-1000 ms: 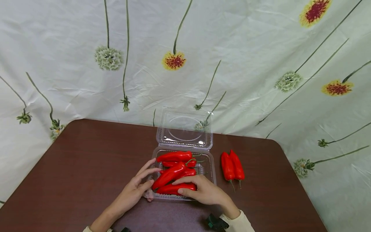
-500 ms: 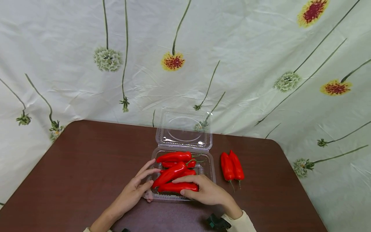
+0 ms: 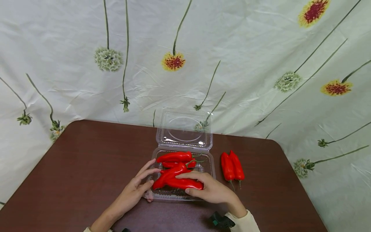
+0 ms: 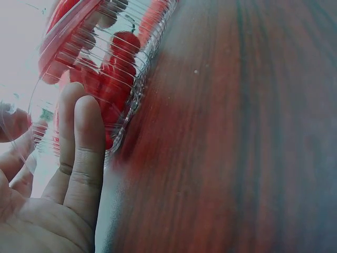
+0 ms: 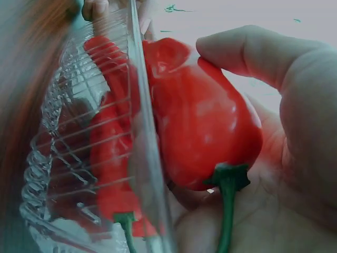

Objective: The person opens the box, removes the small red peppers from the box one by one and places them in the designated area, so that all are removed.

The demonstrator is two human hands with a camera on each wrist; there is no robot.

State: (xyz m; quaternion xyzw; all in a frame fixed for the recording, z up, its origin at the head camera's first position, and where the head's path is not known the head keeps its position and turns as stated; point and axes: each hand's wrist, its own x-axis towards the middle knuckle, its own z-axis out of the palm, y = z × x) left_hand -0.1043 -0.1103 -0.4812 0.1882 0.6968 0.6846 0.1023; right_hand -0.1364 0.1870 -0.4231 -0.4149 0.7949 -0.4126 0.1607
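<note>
Red pepper (image 3: 188, 184), held between the thumb and fingers of the right hand (image 3: 213, 189), lies lengthwise over the front part of the clear container (image 3: 213, 164), its stem end towards the palm. The left hand (image 3: 134, 190) is at the container's left side, fingers long and spread, thumb near the tip of a slanting pepper (image 3: 171, 175); the held pepper thus sits between both hands, closest to the right. Behind it, an upper pepper (image 3: 174, 157) lies inside. Two loose peppers (image 3: 233, 166) rest on the table (image 3: 107, 154), right of the container.
</note>
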